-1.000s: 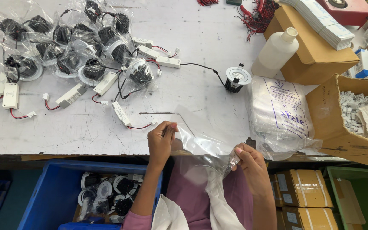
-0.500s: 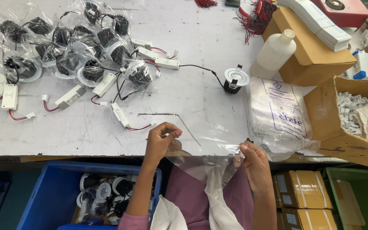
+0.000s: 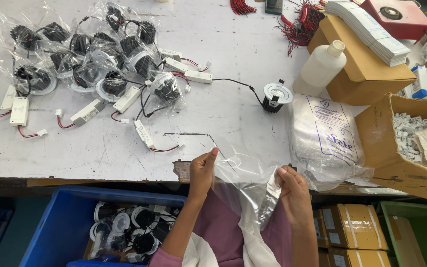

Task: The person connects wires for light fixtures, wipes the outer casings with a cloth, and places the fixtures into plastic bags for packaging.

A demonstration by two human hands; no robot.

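At the near edge of the white worktable [image 3: 233,74], the person holds a clear plastic bag [image 3: 245,185] stretched between both hands: the left hand [image 3: 202,170] pinches its upper corner between thumb and fingertips, and the right hand [image 3: 292,190] grips the opposite edge with fingers curled closed on the film. The bag hangs over the table edge toward the person's lap, and it seems empty, though the crumpled film makes that hard to judge. Just beyond the bag on the table lies a stack of flat printed plastic bags [image 3: 324,136], and past that stack stands a single white round downlight [image 3: 276,95] with a black wire running from it. Farther left on the table, a heap of bagged downlights [image 3: 100,64] sits with white driver boxes [image 3: 87,112] and red leads around it. Right of the stack, an open cardboard box [image 3: 386,148] holds small white connectors [image 3: 407,133]. Beyond it a white plastic bottle [image 3: 322,66] stands against a closed brown carton [image 3: 366,74] topped with a pile of white leaflets. Below the table edge, left of the hands, a blue bin [image 3: 55,232] contains more downlights packed in bags.
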